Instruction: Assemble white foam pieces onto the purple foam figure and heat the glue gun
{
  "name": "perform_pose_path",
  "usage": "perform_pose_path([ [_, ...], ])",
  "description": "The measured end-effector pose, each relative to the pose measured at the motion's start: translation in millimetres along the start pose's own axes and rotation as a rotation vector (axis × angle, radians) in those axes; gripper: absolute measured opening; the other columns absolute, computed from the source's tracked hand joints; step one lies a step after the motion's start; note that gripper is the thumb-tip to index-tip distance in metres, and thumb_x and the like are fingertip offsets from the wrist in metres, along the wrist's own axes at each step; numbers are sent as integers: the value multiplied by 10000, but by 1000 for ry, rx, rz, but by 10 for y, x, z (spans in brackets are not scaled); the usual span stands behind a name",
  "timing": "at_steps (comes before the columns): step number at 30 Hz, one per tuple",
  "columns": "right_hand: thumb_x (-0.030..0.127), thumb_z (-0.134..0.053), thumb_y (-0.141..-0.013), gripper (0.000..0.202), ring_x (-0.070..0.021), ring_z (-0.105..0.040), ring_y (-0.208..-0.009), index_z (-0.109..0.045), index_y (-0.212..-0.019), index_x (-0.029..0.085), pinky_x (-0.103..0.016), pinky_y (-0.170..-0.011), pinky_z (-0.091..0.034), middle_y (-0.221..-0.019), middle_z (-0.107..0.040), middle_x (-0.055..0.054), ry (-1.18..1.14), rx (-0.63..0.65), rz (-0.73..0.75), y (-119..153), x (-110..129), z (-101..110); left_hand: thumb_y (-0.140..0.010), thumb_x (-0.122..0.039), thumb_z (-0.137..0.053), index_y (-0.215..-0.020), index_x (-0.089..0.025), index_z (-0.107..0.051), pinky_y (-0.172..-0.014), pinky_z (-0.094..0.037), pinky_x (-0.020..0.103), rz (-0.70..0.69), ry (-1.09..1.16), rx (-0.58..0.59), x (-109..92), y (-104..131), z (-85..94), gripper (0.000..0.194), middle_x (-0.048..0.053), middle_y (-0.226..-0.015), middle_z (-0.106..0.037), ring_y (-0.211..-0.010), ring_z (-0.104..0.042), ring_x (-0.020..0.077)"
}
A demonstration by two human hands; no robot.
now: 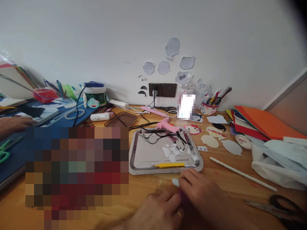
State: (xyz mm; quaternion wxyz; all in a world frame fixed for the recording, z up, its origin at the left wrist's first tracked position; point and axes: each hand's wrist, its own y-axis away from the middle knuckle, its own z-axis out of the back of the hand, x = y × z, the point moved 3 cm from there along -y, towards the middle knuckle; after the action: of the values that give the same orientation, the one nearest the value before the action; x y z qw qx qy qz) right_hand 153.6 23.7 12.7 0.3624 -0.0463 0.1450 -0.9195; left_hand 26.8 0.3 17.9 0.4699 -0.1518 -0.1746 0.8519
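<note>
My left hand [160,206], a ring on one finger, is closed with its fingers bent near the table's front edge. Beside it, my right hand [198,185] is closed too, its fingertips at a small white oval piece [176,182]. Something dark purple [184,198] shows in the gap between both hands, mostly hidden. Just beyond them lies a metal tray [144,169] holding a yellow-handled tool [171,165], small white cut-outs [175,150] and a pink glue gun [168,124] resting at its far rim.
On the right lie black-handled scissors [268,207], a white stick [242,174], paper cut-outs [232,147] and coloured sheets [268,121]. A bright phone-like screen [186,107] stands by the wall. Another person's hand [16,124] rests at left near green scissors [6,150]. A blurred patch hides the left front.
</note>
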Motion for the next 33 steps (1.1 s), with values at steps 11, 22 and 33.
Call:
perform_pose_path([
  [11,-1,-415,-749,221,-187,-537,-693,-571,-738,155,-312,-617,-460,-731,-581,-53,-14,-42,106,-48,54,-48,-851,-135,-351,-614,-160,-473,-350,-295,219,37,-10,-21,-23,39,-55,268,-15,-588,-527,-482,-477,101],
  [22,296,-534,-734,211,-133,-608,-623,-591,-915,204,-229,-567,-491,-674,-636,13,-1106,126,-801,102,-235,254,-899,-192,-293,-796,-169,-547,-414,-320,227,21,17,76,26,23,-19,275,-4,-732,-604,-560,-525,119],
  [33,369,-706,-573,326,-153,-647,-643,-549,-815,217,-245,-615,-510,-690,-673,12,-1421,-154,-1139,345,-314,78,-875,-179,-348,-965,-156,-530,-508,-413,223,56,44,211,54,19,-46,205,32,-815,-592,-689,-541,162],
])
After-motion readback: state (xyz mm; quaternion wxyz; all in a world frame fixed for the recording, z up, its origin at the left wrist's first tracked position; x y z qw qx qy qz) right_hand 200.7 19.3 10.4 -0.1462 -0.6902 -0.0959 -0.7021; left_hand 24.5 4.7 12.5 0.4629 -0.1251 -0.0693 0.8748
